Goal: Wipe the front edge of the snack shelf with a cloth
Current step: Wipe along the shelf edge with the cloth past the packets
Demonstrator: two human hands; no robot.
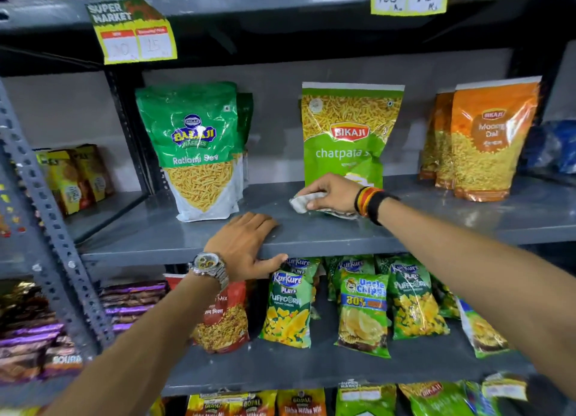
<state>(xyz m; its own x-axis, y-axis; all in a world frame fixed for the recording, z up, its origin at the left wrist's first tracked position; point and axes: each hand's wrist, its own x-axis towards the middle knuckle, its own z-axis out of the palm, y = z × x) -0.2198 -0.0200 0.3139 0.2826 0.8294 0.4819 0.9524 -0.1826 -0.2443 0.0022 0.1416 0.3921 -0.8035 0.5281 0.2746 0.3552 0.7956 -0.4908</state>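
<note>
A grey metal snack shelf (327,241) runs across the middle of the view. My right hand (328,192) presses a crumpled whitish cloth (299,204) onto the shelf top, just in front of the green Bikaji chatpata pouch (346,131). My left hand (241,245) lies flat over the shelf's front edge, fingers on top and thumb hooked under the lip, a metal watch on its wrist. It holds nothing but the edge.
A green Balaji Ratlami Sev pouch (199,147) stands left of the cloth, orange Bikaji Moong Dal pouches (486,141) at the right. Kurkure and Uncle Chips packets (363,309) hang below. A perforated grey upright (46,216) rises at left. Price tags (137,38) hang overhead.
</note>
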